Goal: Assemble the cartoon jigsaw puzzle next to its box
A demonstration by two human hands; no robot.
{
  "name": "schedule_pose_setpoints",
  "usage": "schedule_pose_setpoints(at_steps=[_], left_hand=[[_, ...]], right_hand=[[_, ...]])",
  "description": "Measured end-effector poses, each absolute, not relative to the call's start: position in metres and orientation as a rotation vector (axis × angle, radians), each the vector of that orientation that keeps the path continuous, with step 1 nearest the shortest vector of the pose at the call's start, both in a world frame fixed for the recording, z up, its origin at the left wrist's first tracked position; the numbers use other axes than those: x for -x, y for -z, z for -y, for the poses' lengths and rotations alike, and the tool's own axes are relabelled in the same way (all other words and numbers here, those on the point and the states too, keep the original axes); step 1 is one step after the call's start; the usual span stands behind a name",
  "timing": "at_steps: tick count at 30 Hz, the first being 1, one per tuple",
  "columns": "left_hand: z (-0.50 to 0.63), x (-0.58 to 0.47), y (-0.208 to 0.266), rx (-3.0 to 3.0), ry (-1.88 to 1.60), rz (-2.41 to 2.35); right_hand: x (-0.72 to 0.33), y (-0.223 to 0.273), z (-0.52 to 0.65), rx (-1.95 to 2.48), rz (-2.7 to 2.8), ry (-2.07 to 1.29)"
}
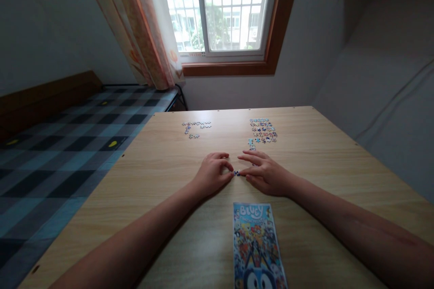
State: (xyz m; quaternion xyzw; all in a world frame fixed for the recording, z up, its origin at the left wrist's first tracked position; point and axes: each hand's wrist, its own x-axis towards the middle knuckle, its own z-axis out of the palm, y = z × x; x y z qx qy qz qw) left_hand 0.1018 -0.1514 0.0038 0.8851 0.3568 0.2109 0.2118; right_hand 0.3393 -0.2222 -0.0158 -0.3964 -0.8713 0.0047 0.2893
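Note:
Between my two hands a small dark blue and white jigsaw puzzle piece (236,173) lies on the wooden table. My left hand (214,171) pinches at its left side, thumb and index finger closed together at the edge of the piece. From the other side, my right hand (266,172) touches it with a fingertip, its other fingers stretched out and apart. Part of another piece shows under the right fingers. Just beyond my right hand, a short column of joined puzzle pieces (251,143) reaches toward me. Nearer to me lies a printed picture sheet (256,244) reading "Bluey".
Rows of puzzle pieces (263,130) lie at the table's back right. More pieces (196,124) form a loose group at the back left. A bed with a checked cover (77,140) stands left of the table (162,253). Behind are a window (233,9) and a curtain (142,22).

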Motion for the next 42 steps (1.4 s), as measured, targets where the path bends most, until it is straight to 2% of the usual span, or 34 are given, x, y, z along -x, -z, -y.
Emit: schedule_pose_setpoints(at_steps=[26, 32, 42], left_hand=[[0.158, -0.105, -0.006, -2.514, -0.593, -0.974], [0.151, -0.102, -0.007, -2.347, -0.646, -0.996], [0.150, -0.101, -0.002, -2.490, -0.600, -1.017]], right_hand=[[-0.340, 0.013, 0.224, 1.036, 2.311, 0.037], [-0.345, 0.008, 0.224, 1.085, 2.140, 0.241], [-0.350, 0.010, 0.220, 1.148, 1.989, 0.169]])
